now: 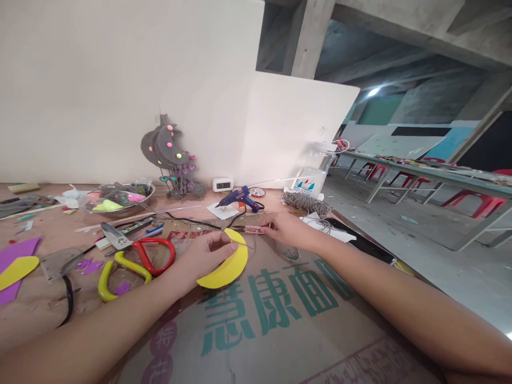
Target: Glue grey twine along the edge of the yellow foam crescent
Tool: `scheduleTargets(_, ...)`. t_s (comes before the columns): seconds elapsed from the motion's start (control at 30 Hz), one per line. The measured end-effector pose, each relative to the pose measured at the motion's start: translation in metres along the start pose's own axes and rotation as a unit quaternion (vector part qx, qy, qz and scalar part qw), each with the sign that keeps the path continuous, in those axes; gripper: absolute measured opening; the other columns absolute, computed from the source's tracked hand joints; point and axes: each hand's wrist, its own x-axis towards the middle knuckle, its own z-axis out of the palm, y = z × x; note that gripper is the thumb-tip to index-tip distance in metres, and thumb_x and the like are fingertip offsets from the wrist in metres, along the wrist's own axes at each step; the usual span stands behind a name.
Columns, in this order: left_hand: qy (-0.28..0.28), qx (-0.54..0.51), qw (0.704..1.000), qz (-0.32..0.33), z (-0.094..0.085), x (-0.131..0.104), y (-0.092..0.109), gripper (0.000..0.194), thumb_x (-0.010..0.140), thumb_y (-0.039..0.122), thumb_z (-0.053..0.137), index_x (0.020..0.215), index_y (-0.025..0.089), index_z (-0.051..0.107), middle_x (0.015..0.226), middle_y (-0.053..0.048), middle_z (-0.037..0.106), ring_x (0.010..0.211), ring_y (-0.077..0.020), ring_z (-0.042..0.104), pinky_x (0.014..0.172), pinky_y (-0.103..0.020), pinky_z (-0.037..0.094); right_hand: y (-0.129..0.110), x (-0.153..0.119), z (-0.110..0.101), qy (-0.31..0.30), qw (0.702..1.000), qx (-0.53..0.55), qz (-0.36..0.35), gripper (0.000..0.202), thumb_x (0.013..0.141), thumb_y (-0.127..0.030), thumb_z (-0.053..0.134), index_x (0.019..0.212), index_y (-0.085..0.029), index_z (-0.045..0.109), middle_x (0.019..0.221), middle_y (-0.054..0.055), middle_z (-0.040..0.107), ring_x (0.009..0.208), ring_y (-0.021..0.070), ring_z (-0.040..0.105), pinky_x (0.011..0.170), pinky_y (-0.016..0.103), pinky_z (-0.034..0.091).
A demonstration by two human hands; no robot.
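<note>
My left hand (212,250) is closed on a yellow crescent-shaped piece (228,272), thumb on its face. A thin grey cord (248,245) runs across the crescent near its upper tip. Just right of that tip, my right hand (280,229) pinches a small pink-handled tool (254,230) whose dark end points left toward the crescent; its exact kind is too small to make out. Both hands are over a cardboard sheet (256,330) printed with green characters. A grey oval piece (288,252) lies under my right wrist.
Scissors (156,256) with red and yellow handles lie left of my left hand. Behind are a blue glue gun (240,198), a small digital clock (223,184), a bowl (116,205) of colourful bits and a grey yarn bundle (306,202). A clear jug (316,168) stands at the back right.
</note>
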Motion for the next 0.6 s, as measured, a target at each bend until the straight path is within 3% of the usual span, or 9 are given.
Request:
scheduleTargets(0.13, 0.0, 0.004, 1.0, -0.001, -0.001, 0.0, -0.003, 0.025, 0.066, 0.038, 0.066, 0.073, 0.016, 0.057, 0.065, 0.001, 0.061, 0.054, -0.0103, 0.055, 0.049, -0.02, 0.042, 0.017, 0.007, -0.008, -0.005, 0.995, 0.087, 0.052, 0.031, 0.083, -0.036, 0.043, 0.079, -0.015, 0.065, 0.067, 0.002, 0.065, 0.057, 0.0119, 0.055, 0.051, 0.021, 0.035)
scheduleTargets(0.27, 0.002, 0.016, 1.0, 0.007, -0.001, 0.002, -0.004, 0.026, 0.067, 0.04, 0.065, 0.072, 0.016, 0.057, 0.064, 0.002, 0.06, 0.054, -0.0101, 0.054, 0.049, -0.02, 0.041, 0.032, 0.009, -0.011, 0.033, 0.995, 0.065, 0.072, 0.033, 0.08, -0.041, 0.046, 0.077, -0.014, 0.067, 0.063, 0.001, 0.063, 0.055, 0.0123, 0.052, 0.051, 0.022, 0.035)
scheduleTargets(0.43, 0.026, 0.039, 0.999, 0.012, 0.0, 0.003, -0.002, 0.029, 0.065, 0.043, 0.064, 0.072, 0.015, 0.059, 0.064, 0.002, 0.059, 0.055, -0.0098, 0.053, 0.05, -0.019, 0.039, 0.034, 0.01, -0.008, 0.082, 0.993, 0.052, 0.068, 0.03, 0.082, -0.036, 0.046, 0.095, -0.017, 0.065, 0.085, 0.004, 0.067, 0.072, 0.0155, 0.057, 0.066, 0.024, 0.041)
scheduleTargets(0.6, 0.022, 0.028, 0.999, 0.001, 0.0, 0.001, 0.001, 0.033, 0.063, 0.047, 0.064, 0.073, 0.015, 0.061, 0.065, 0.001, 0.061, 0.055, -0.0118, 0.054, 0.05, -0.021, 0.039, 0.024, 0.009, -0.006, 0.081, 0.994, 0.056, 0.041, 0.034, 0.082, -0.038, 0.05, 0.108, -0.017, 0.059, 0.107, 0.008, 0.063, 0.086, 0.0184, 0.059, 0.076, 0.027, 0.044)
